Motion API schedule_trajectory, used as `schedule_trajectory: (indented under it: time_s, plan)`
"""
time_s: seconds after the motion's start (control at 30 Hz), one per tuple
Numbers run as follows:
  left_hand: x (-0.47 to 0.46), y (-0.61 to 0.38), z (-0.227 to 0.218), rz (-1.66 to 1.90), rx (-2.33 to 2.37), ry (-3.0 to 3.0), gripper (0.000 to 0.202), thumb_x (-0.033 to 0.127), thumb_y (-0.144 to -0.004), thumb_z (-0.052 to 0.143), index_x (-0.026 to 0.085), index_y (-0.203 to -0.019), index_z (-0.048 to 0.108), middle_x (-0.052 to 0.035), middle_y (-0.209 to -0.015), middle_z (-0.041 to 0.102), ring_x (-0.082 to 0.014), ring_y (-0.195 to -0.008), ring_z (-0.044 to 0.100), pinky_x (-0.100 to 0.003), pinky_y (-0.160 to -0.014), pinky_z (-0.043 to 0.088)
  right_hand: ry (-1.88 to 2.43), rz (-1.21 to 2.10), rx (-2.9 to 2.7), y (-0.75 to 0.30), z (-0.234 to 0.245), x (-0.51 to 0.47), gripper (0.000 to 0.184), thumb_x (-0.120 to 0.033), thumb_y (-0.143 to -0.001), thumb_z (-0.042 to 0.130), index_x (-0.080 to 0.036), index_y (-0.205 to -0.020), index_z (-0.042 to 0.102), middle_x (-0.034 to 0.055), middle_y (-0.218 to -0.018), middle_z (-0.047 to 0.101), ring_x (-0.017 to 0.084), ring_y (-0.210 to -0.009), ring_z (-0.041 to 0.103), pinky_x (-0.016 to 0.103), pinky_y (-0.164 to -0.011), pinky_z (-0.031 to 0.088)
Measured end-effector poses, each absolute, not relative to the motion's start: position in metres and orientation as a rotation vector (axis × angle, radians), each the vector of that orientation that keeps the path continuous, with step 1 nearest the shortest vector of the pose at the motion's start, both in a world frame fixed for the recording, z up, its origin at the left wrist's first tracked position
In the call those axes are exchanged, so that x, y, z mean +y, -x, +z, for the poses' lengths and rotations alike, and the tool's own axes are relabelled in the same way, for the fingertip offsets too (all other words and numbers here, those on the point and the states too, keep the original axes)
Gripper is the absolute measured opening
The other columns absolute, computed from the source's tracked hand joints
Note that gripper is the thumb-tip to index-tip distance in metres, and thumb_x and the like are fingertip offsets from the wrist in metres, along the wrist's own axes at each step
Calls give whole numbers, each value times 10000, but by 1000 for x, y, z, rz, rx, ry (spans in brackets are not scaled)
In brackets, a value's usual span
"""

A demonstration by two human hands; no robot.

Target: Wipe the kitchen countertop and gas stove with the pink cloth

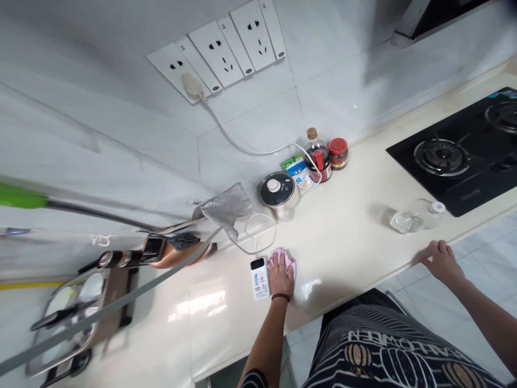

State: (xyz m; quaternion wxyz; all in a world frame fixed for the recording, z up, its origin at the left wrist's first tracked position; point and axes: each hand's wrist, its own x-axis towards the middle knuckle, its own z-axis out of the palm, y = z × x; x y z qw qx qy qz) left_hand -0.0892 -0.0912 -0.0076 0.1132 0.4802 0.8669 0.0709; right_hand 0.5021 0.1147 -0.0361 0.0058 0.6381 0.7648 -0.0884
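My left hand (281,277), a beaded bracelet at its wrist, lies on a crumpled pink cloth (290,262) and presses it to the counter (335,242). Just left of that hand is a white power bank (259,280) with a dark top end and printed writing; a white cable runs to it. My right hand (444,265) is at the counter's front edge, thumb apart from the lightly bent fingers, with nothing visible in it. A clear bottle (416,216) with a white cap lies on its side above the right hand.
A small lidded electric pot (278,194), a dark sauce bottle (317,153), and a red-lidded jar (338,153) stand by the wall. A gas hob (460,156) is at right. At left are a copper-coloured pan (169,257), a dish rack (72,318) and a grey pole (117,302) crossing the view.
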Motion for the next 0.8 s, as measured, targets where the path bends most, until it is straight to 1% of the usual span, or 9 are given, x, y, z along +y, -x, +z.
schedule_trajectory:
  time_s: [0.07, 0.17, 0.33, 0.47, 0.5, 0.57, 0.63, 0.7, 0.8]
  plan:
    - [-103, 99, -8, 209, 2574, -1375, 633, 356, -1033, 401, 131, -1624, 440, -152, -1747, 329, -358, -1637, 233, -558, -1338, 238, -2010, -271, 2376, -503, -36, 115, 716, -503, -879, 517, -59, -1437, 446, 285, -1372, 527, 464, -1304, 492, 579, -1115, 439]
    - [-111, 118, -2, 202, 2648, -1274, 641, 361, -1030, 398, 116, -1621, 439, -171, -1735, 347, -370, -1633, 243, -574, -1331, 242, -1998, -272, 2339, -504, -35, 116, 715, -523, -885, 523, -51, -1418, 465, 284, -1363, 524, 459, -1315, 499, 554, -1125, 441]
    - [-81, 168, 22, 174, 2867, -810, 643, 372, -1024, 403, 109, -1610, 437, -205, -1729, 340, -390, -1608, 295, -580, -1301, 292, -1998, -277, 2287, -502, -32, 118, 719, -539, -901, 488, -37, -1417, 474, 297, -1387, 517, 460, -1308, 504, 554, -1103, 457]
    - [-26, 186, 29, 194, 2934, -652, 677, 327, -1032, 323, -15, -1616, 339, -338, -1711, 261, -463, -1596, 274, -711, -1254, 275, -2003, -305, 2254, -502, -31, 119, 748, -533, -887, 484, -19, -1430, 457, 310, -1394, 515, 470, -1321, 495, 566, -1119, 438]
    - [-12, 179, 26, 204, 2926, -674, 685, 314, -1033, 308, -37, -1620, 312, -359, -1710, 234, -470, -1597, 266, -725, -1250, 268, -2006, -317, 2251, -502, -31, 120, 753, -533, -884, 483, -11, -1427, 457, 320, -1396, 511, 478, -1323, 491, 572, -1115, 439]
    - [14, 146, 17, 229, 2871, -801, 693, 328, -1032, 336, -17, -1633, 314, -333, -1732, 202, -462, -1605, 250, -697, -1261, 276, -2018, -335, 2260, -502, -31, 119, 753, -534, -886, 477, -8, -1423, 459, 337, -1399, 506, 494, -1332, 476, 590, -1102, 440]
    - [34, 95, 5, 251, 2765, -982, 680, 361, -1016, 423, 53, -1622, 403, -267, -1742, 258, -445, -1605, 258, -652, -1282, 280, -2027, -351, 2279, -502, -31, 119, 746, -534, -890, 465, -15, -1426, 460, 346, -1399, 507, 504, -1335, 463, 609, -1088, 438]
    - [43, 36, -6, 270, 2609, -1192, 658, 391, -992, 510, 159, -1607, 477, -187, -1742, 320, -402, -1613, 268, -598, -1310, 264, -2024, -373, 2292, -502, -31, 119, 749, -529, -893, 451, 4, -1419, 467, 367, -1398, 501, 510, -1325, 458, 615, -1086, 426]
    - [35, -36, -18, 334, 2298, -1536, 682, 367, -1007, 479, 181, -1657, 393, -160, -1774, 250, -407, -1643, 183, -636, -1331, 183, -2031, -397, 2285, -502, -30, 121, 775, -557, -891, 451, 33, -1393, 495, 390, -1385, 498, 518, -1301, 462, 606, -1090, 407]
